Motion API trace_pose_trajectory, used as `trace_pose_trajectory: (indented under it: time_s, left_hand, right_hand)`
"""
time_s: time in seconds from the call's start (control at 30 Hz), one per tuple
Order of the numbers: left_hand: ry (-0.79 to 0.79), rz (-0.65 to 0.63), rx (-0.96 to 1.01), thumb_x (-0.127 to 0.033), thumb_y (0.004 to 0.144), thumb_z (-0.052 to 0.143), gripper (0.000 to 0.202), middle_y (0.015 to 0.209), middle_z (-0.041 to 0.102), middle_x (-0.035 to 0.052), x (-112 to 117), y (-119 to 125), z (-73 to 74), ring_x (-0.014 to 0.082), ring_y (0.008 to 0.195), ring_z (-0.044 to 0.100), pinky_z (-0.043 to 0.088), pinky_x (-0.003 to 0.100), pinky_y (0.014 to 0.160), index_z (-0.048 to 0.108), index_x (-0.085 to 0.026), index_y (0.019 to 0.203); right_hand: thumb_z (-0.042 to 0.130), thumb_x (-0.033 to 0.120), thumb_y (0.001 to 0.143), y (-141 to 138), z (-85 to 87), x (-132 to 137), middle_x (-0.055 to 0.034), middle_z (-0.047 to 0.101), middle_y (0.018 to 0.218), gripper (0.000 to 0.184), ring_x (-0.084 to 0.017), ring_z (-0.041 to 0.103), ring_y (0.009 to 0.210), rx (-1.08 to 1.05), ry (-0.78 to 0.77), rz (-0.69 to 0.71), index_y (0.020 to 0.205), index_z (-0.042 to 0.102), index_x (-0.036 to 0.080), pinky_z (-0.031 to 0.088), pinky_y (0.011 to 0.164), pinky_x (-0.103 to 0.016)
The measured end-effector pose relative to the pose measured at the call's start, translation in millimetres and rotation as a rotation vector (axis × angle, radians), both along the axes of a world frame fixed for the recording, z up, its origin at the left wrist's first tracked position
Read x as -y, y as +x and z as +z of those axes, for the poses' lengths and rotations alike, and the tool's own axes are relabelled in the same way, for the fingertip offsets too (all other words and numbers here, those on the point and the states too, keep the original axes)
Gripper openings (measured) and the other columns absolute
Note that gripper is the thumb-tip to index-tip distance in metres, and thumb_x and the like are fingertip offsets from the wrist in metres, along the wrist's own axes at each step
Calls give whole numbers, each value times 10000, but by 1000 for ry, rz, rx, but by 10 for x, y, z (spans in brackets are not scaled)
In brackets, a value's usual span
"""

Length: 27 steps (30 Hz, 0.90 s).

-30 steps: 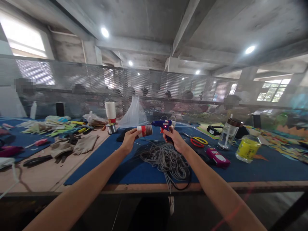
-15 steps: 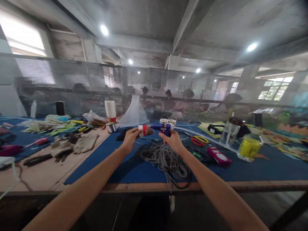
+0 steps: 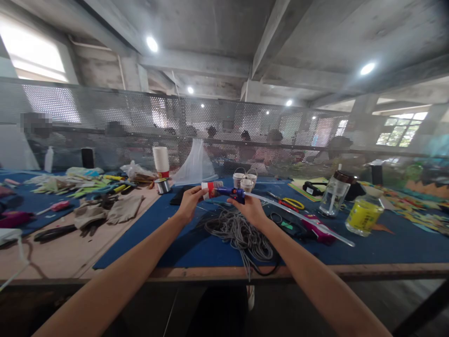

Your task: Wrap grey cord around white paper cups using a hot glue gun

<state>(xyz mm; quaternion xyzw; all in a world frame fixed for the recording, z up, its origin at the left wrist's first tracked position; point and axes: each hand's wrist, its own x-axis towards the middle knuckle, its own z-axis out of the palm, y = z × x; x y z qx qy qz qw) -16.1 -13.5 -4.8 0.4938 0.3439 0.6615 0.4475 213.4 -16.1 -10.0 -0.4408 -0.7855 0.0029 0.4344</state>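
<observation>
My left hand (image 3: pixel 190 203) is closed round a small paper cup (image 3: pixel 209 188) with a white and red side, tipped over sideways. In my right hand (image 3: pixel 251 209) is a blue glue gun (image 3: pixel 238 193), its nozzle pointing left at the cup. Whether the nozzle touches the cup I cannot tell. A long clear glue stick (image 3: pixel 301 213) sticks out of the gun's back and slopes down to the right. Under my hands lies a heap of grey cord (image 3: pixel 245 234). Several small white cups with wire loops (image 3: pixel 247 181) stand just behind the gun.
To the left are a stack of paper cups (image 3: pixel 161 160), a wire spool (image 3: pixel 163 186) and work gloves (image 3: pixel 124 209). On the right lie scissors (image 3: pixel 293 203), a magenta device (image 3: pixel 319 231), a glass bottle (image 3: pixel 333 194) and a yellow-labelled jar (image 3: pixel 364 215). A perforated screen (image 3: pixel 224 121) rises behind the table.
The glue gun has turned and shifted slightly left, and its glue stick's tail has swung down toward me. My left hand and the cup have barely moved.
</observation>
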Motion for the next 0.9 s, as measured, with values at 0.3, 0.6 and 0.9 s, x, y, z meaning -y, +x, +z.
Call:
trace_pose_trajectory:
  time_s: [0.3, 0.6, 0.9]
  left_hand:
    - [10, 14, -20, -397, 601, 827, 391, 802, 740, 70, -11, -3, -6, 190, 727, 632, 489, 307, 762, 776, -133, 885]
    - [9, 9, -18, -417, 581, 834, 416, 798, 736, 73, 37, 25, 31, 190, 710, 627, 491, 316, 758, 773, -120, 866]
    - [17, 11, -28, -419, 602, 824, 421, 819, 744, 73, 12, 13, 6, 199, 732, 638, 488, 323, 777, 776, -123, 898]
  right_hand:
    - [472, 642, 902, 14, 20, 70, -76, 731, 867, 502, -241, 676, 803, 183, 90, -63, 1017, 676, 197, 440, 696, -276]
    - [459, 592, 934, 19, 72, 143, -48, 722, 871, 416, -209, 664, 796, 229, 88, -84, 991, 642, 223, 387, 648, -243]
    - [424, 583, 952, 17, 96, 175, -50, 712, 837, 427, -198, 645, 731, 302, 82, -125, 976, 629, 210, 330, 598, -242]
